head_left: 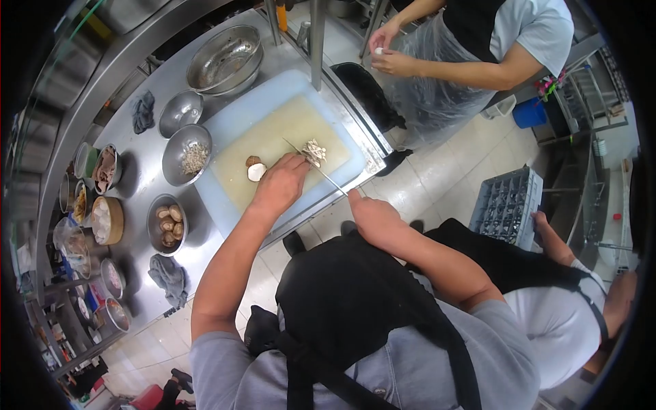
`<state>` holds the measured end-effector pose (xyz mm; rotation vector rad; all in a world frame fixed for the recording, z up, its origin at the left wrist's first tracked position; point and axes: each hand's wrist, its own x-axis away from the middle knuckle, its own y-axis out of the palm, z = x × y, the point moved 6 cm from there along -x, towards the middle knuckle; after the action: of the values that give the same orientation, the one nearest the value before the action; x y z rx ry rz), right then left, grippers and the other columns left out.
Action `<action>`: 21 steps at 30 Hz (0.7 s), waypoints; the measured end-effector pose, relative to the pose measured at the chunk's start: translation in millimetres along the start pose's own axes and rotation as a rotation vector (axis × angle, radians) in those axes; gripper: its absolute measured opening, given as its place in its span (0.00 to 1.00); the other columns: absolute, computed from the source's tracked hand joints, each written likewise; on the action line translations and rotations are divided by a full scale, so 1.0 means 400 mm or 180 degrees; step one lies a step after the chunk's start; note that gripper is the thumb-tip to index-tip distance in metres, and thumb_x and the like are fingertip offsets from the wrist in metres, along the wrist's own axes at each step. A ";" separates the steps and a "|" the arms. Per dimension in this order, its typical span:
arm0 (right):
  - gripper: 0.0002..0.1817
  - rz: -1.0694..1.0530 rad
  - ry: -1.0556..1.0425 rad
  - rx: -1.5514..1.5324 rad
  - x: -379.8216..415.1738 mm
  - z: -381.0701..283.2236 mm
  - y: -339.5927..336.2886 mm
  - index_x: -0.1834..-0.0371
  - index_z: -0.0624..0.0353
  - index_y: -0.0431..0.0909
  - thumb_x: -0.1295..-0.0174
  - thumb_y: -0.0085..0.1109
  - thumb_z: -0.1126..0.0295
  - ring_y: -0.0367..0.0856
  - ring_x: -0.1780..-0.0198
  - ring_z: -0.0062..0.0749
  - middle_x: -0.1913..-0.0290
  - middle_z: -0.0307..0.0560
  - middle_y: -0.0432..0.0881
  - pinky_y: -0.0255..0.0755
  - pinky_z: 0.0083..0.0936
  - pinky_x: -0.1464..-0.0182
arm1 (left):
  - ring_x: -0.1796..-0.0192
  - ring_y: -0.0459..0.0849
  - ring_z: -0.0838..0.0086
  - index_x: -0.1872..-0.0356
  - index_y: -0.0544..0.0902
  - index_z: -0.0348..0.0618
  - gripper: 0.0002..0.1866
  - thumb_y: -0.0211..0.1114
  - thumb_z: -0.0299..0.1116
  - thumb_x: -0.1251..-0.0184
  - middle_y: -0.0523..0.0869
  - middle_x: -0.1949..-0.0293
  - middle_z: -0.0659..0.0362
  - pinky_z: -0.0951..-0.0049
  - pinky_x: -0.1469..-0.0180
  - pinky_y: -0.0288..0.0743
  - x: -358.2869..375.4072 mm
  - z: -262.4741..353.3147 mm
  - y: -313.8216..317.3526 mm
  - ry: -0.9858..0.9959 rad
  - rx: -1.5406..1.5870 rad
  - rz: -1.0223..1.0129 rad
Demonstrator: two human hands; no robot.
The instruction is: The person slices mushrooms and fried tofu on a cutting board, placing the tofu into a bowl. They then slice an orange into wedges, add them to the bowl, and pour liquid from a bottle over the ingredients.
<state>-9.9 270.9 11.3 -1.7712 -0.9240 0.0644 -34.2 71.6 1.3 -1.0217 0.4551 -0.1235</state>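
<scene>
My right hand (376,217) grips the handle of a kitchen knife (329,179), its blade slanting over the yellowish cutting board (239,198). Against the blade, my left hand (281,181) is closed with fingers curled over a mushroom, mostly hidden beneath them. Just beyond the blade lies a small pile of pale sliced mushroom (315,149). Left of my left hand rest a mushroom piece with its white cut face up (256,172) and a brown piece (253,160). A steel bowl (152,220) of whole brown mushrooms (171,224) stands further left.
Chopped pale bits fill part of a steel bowl (174,147) beside the board. Larger steel bowls (198,65), a bamboo steamer (115,220) and grey cloths (167,280) are on the metal table. A co-worker's hands (391,58) hold something white; another person carries a grey rack (506,205).
</scene>
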 end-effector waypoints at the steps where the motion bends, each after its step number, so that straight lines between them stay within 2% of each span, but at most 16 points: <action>1: 0.16 0.0026 0.0006 0.0052 -0.007 -0.006 -0.009 0.51 0.70 0.66 0.43 0.55 0.81 0.86 0.59 0.65 0.63 0.68 0.84 0.80 0.53 0.55 | 0.47 0.83 0.55 0.60 0.85 0.35 0.06 0.62 0.23 0.35 0.85 0.55 0.50 0.58 0.46 0.80 0.001 -0.002 0.001 -0.0016 0.0030 0.0059; 6: 0.16 0.0048 -0.0020 0.0067 0.015 -0.027 -0.037 0.52 0.70 0.65 0.43 0.55 0.82 0.85 0.59 0.66 0.65 0.69 0.84 0.79 0.53 0.55 | 0.46 0.83 0.54 0.60 0.85 0.35 0.06 0.63 0.23 0.35 0.86 0.53 0.49 0.58 0.46 0.81 0.011 -0.014 0.010 -0.0127 0.0075 -0.0019; 8: 0.17 0.0025 -0.0060 -0.0029 0.002 -0.008 -0.002 0.52 0.70 0.65 0.44 0.55 0.82 0.85 0.58 0.65 0.65 0.69 0.83 0.79 0.53 0.54 | 0.47 0.84 0.54 0.60 0.84 0.36 0.06 0.64 0.23 0.37 0.85 0.54 0.50 0.57 0.47 0.81 0.015 -0.007 0.001 -0.0038 0.0140 0.0323; 12: 0.17 0.0003 -0.0026 -0.0011 -0.005 -0.025 -0.024 0.52 0.70 0.64 0.44 0.55 0.82 0.85 0.57 0.66 0.66 0.69 0.83 0.78 0.54 0.53 | 0.48 0.84 0.55 0.61 0.84 0.38 0.05 0.65 0.22 0.37 0.85 0.54 0.52 0.57 0.47 0.81 0.019 -0.006 -0.003 -0.0031 0.0066 0.0363; 14: 0.16 0.0001 -0.0029 0.0032 0.022 -0.039 -0.051 0.52 0.70 0.65 0.44 0.53 0.82 0.85 0.57 0.65 0.66 0.69 0.83 0.78 0.54 0.54 | 0.41 0.82 0.59 0.54 0.85 0.38 0.10 0.62 0.23 0.35 0.85 0.49 0.53 0.60 0.42 0.81 0.023 -0.016 0.019 -0.0216 -0.0131 -0.0090; 15: 0.16 -0.0016 -0.0018 0.0031 0.016 -0.029 -0.033 0.52 0.70 0.65 0.44 0.53 0.82 0.85 0.57 0.65 0.66 0.69 0.83 0.78 0.54 0.54 | 0.41 0.82 0.59 0.54 0.85 0.38 0.10 0.62 0.23 0.35 0.85 0.49 0.53 0.60 0.42 0.81 0.026 -0.016 0.024 -0.0223 -0.0114 -0.0098; 17: 0.16 0.0102 -0.0133 -0.0067 -0.006 -0.006 0.006 0.51 0.71 0.65 0.43 0.53 0.82 0.85 0.58 0.66 0.66 0.70 0.83 0.78 0.55 0.55 | 0.41 0.83 0.59 0.55 0.85 0.38 0.09 0.62 0.23 0.35 0.85 0.49 0.53 0.60 0.43 0.81 0.028 -0.017 0.020 -0.0201 -0.0050 0.0117; 21: 0.16 -0.0006 0.0035 0.0020 -0.011 -0.033 -0.028 0.51 0.71 0.65 0.43 0.52 0.82 0.85 0.58 0.67 0.66 0.70 0.83 0.77 0.56 0.55 | 0.41 0.83 0.59 0.57 0.85 0.39 0.08 0.62 0.24 0.35 0.85 0.50 0.53 0.60 0.43 0.81 0.026 -0.014 0.007 -0.0153 0.0052 0.0214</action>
<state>-12.9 259.1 24.6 -1.7632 -0.9168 0.0561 -27.3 65.5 -6.5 -0.9902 0.4435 -0.0424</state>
